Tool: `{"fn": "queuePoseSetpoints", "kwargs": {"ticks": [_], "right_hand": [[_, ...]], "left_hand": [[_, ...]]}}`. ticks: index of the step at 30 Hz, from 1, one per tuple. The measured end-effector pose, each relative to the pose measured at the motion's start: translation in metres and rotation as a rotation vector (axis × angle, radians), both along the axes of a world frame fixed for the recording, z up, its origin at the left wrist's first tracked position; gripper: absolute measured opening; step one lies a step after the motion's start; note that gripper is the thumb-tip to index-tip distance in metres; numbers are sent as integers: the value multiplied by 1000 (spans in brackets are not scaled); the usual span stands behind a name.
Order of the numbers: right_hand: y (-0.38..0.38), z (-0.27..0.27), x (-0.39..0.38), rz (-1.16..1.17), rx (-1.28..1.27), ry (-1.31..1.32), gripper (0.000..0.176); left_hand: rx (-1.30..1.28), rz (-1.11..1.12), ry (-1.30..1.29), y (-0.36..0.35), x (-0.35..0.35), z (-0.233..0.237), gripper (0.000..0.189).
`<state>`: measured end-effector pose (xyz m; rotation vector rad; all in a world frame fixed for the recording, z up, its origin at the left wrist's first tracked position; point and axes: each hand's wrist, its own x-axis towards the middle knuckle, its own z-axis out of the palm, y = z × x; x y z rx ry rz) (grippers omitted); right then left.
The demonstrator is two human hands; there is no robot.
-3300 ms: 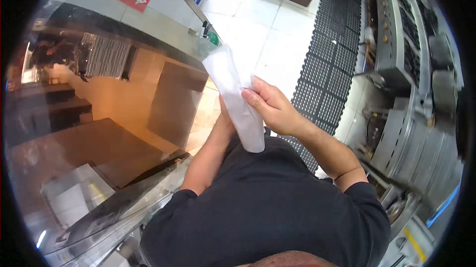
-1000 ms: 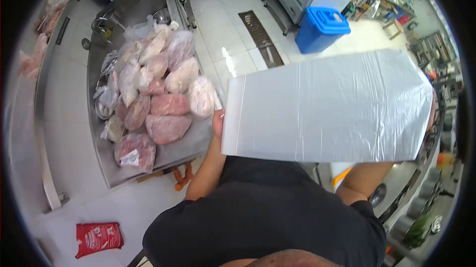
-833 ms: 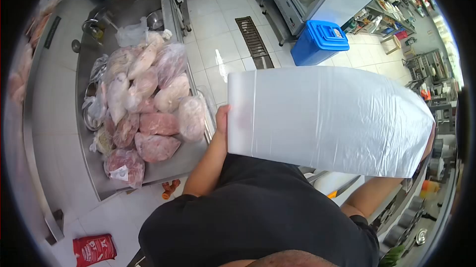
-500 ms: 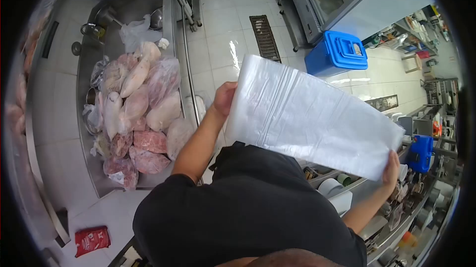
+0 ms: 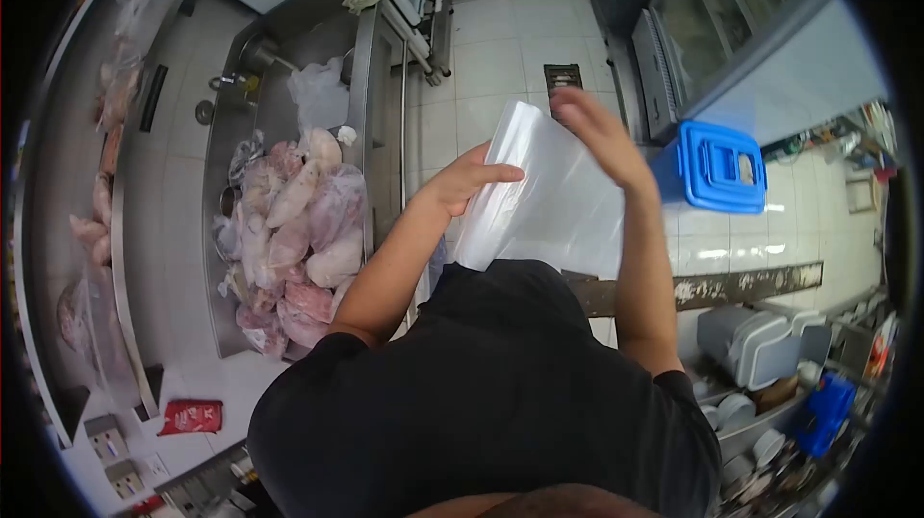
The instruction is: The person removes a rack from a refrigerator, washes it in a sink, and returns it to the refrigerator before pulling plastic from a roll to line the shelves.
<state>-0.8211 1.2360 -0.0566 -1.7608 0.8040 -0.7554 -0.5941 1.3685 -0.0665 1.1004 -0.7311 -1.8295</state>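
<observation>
A roll of clear plastic sheeting (image 5: 553, 205) is held up in front of my chest. My left hand (image 5: 472, 178) grips the rolled left side, its thumb lying across the front. My right hand (image 5: 599, 138) is raised beside the sheet's upper right edge. Its fingers are stretched out and slightly blurred, pointing up and left, with nothing seen in them. My right forearm passes in front of the sheet's right side, so the sheet's far end is hidden.
On my left, a steel sink (image 5: 234, 325) holds several bagged pieces of meat (image 5: 294, 220). More meat lies on a wall shelf (image 5: 125, 258). A blue lidded bin (image 5: 717, 167) stands on the tiled floor by a glass-door fridge (image 5: 722, 17). Grey containers (image 5: 756, 345) are at right.
The sheet was stretched wide between both hands. My right hand has let go of its far end and moved left and up, near my left hand. The view has shifted.
</observation>
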Motion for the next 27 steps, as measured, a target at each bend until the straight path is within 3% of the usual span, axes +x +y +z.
{"fn": "queuePoseSetpoints", "kwargs": {"ticks": [1, 2, 4, 8, 9, 12, 13, 16, 17, 23, 27], "right_hand": [[-6, 14, 30, 132, 64, 91, 56], [-13, 11, 59, 105, -115, 227, 54], [-36, 8, 102, 172, -123, 340, 50], [-104, 0, 160, 336, -140, 267, 42], [-126, 5, 173, 382, -117, 249, 41], [-177, 16, 202, 442, -93, 238, 36], [-198, 27, 208, 442, -144, 298, 34], [-257, 38, 206, 361, -123, 343, 33], [-275, 41, 201, 313, -81, 336, 32], [-384, 36, 172, 108, 9, 273, 31], [-473, 21, 154, 26, 77, 112, 31]], "left_hand": [[5, 60, 30, -11, 9, -11, 63], [10, 122, 64, -20, 19, -19, 61], [-30, 252, 143, -34, 38, -29, 57], [-81, 391, 487, -70, 97, -58, 53], [-10, 564, 513, -87, 99, -47, 63], [-158, 664, 635, -136, 124, -92, 67], [-211, 636, 779, -158, 128, -87, 72], [-167, 714, 783, -214, 121, -45, 74], [-143, 735, 761, -231, 129, -60, 75], [-314, 250, 653, -343, 187, -100, 67], [-217, 257, 623, -429, 197, -88, 59]]}}
